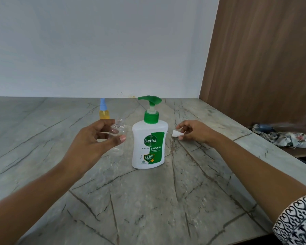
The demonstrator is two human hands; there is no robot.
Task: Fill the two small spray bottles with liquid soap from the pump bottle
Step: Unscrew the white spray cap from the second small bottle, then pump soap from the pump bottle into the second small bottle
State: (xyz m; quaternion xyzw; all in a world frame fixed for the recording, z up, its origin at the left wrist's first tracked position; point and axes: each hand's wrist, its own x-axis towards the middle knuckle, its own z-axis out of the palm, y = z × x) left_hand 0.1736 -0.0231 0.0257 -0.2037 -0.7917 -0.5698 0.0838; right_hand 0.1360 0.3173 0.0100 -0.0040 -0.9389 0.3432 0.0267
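My left hand [95, 138] grips the uncapped clear plastic spray bottle [117, 129] just left of the white, green-topped pump bottle [149, 138]; my right hand [193, 131] pinches a white spray cap [177, 133]. A yellow-filled blue-capped bottle [104, 112] stands farther back.

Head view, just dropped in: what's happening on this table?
A person is mid-refill. Their left hand holds an uncapped clear spray bottle, which looks empty, just left of the Dettol pump bottle standing on the table. Their right hand pinches the white spray cap on the pump bottle's other side. Behind, a blue-capped spray bottle already holds yellow liquid. The pump is not yet being pressed.
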